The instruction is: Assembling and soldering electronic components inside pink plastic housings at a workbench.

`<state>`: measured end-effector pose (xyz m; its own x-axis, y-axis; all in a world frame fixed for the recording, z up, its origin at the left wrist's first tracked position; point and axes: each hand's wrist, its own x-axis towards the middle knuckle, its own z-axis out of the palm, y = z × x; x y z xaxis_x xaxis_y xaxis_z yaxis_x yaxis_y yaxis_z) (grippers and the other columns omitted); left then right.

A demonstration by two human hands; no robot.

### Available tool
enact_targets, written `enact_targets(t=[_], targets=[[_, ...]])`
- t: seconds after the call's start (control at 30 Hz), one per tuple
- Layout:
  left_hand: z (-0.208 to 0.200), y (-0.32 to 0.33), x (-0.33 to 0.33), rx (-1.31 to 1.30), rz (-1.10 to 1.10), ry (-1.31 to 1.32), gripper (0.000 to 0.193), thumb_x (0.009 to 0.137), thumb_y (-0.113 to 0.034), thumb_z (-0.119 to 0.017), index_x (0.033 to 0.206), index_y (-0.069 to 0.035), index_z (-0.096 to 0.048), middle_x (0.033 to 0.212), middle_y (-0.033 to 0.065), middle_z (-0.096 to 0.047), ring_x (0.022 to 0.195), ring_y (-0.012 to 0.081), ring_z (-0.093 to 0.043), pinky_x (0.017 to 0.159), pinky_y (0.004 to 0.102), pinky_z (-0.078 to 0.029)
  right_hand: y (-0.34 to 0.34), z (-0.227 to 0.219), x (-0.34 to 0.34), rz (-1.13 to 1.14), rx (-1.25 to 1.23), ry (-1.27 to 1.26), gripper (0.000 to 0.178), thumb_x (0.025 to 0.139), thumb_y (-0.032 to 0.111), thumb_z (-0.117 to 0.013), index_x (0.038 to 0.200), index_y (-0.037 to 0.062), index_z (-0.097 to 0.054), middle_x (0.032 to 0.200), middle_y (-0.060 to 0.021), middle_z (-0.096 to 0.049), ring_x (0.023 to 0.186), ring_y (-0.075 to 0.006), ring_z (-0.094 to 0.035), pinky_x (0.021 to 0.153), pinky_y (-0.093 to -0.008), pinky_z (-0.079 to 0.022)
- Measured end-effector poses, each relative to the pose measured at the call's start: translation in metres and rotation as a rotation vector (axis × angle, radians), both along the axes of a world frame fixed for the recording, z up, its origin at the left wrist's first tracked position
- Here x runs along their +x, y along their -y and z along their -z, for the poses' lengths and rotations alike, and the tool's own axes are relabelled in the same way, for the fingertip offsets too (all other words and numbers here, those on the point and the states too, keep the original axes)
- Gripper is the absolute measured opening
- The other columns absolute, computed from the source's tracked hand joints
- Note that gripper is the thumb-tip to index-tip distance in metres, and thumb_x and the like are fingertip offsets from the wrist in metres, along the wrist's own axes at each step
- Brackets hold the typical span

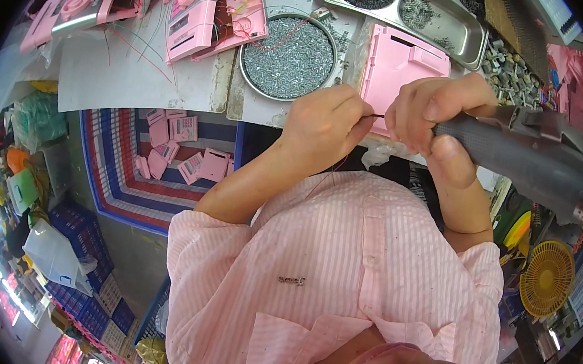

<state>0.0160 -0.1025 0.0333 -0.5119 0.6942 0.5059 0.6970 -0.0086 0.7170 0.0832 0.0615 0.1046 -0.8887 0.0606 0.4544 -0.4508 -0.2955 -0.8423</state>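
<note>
Power screwdriver [539,162], dark grey and thick-bodied, sits in my right hand at the right of the work. From the left, pink casings [87,11] with loose wires lie heaped at the table's far edge, and below them a striped bin [111,196] holds small pink parts [183,128]. Next comes a round metal dish [269,97] full of small silvery pieces [289,55]. Just in front of it is my left hand [326,123], thumb and finger closed in a pinch on the end of the dark bit [380,116]; whether a small piece is hidden between them I cannot tell. Beyond the bit lies a flat pink panel [402,66]. My right hand [428,111] is wrapped firmly round the front of the screwdriver, which points left toward my pinch. Behind that hand are a compartmented metal tray [453,21] and loose metal parts [506,76]; lower right, a yellow basket [547,278].
</note>
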Motion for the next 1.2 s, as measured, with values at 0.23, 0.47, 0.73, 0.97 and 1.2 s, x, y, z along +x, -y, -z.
enact_targets(t=[0.23,0.47,0.73,0.97,1.2], targets=[[0.006,0.018,0.014,-0.085,-0.015,0.023,0.033,0.069,-0.009,-0.083,0.095,-0.006,-0.063,0.087,0.0083,-0.062,0.076,0.0291,-0.064,0.062,0.0383,-0.050,0.004,0.009,0.002,-0.089,-0.048,-0.058,0.025,0.091,0.008,-0.062,0.109,-0.0005,-0.047,0.070,-0.0070,-0.056,0.060,-0.0148,-0.055,0.058,-0.0322,-0.050],[0.001,0.041,0.003,-0.172,-0.179,0.125,0.090,0.061,-0.016,-0.092,0.140,-0.004,-0.049,0.115,0.0121,-0.058,0.086,0.0220,-0.054,0.073,0.0342,-0.048,0.014,0.036,0.017,0.026,0.009,0.141,0.025,0.094,0.017,-0.068,0.101,0.0034,-0.049,0.067,-0.0046,-0.053,0.058,-0.0141,-0.051,0.057,-0.0314,-0.047],[0.004,0.009,-0.036,-0.082,-0.093,0.047,0.048,0.078,-0.014,-0.075,0.123,-0.005,-0.061,0.111,0.0169,-0.062,0.093,0.0326,-0.063,0.072,0.0389,-0.054,0.012,0.041,0.020,0.035,0.424,0.150,0.018,0.091,0.008,-0.066,0.091,0.0051,-0.048,0.068,-0.0060,-0.055,0.061,-0.0187,-0.054,0.058,-0.0343,-0.047],[0.013,-0.126,-0.054,-0.329,0.104,-0.439,0.030,0.083,-0.026,-0.071,0.109,-0.010,-0.074,0.116,0.0079,-0.066,0.116,0.0294,-0.059,0.095,0.0513,-0.048,-0.008,-0.003,0.012,-0.015,-0.031,0.079,0.024,0.093,0.025,-0.063,0.107,0.0085,-0.053,0.062,0.0026,-0.050,0.051,-0.0111,-0.048,0.049,-0.0288,-0.040],[-0.058,0.014,-0.044,0.120,0.037,-0.263,0.040,0.073,-0.014,-0.084,0.107,-0.006,-0.064,0.128,0.0144,-0.062,0.116,0.0326,-0.063,0.098,0.0460,-0.051,-0.086,-0.070,0.049,-0.291,-0.353,-0.192,0.045,0.087,0.030,-0.066,0.126,0.0095,-0.058,0.062,0.0096,-0.049,0.053,-0.0068,-0.045,0.057,-0.0246,-0.036]])
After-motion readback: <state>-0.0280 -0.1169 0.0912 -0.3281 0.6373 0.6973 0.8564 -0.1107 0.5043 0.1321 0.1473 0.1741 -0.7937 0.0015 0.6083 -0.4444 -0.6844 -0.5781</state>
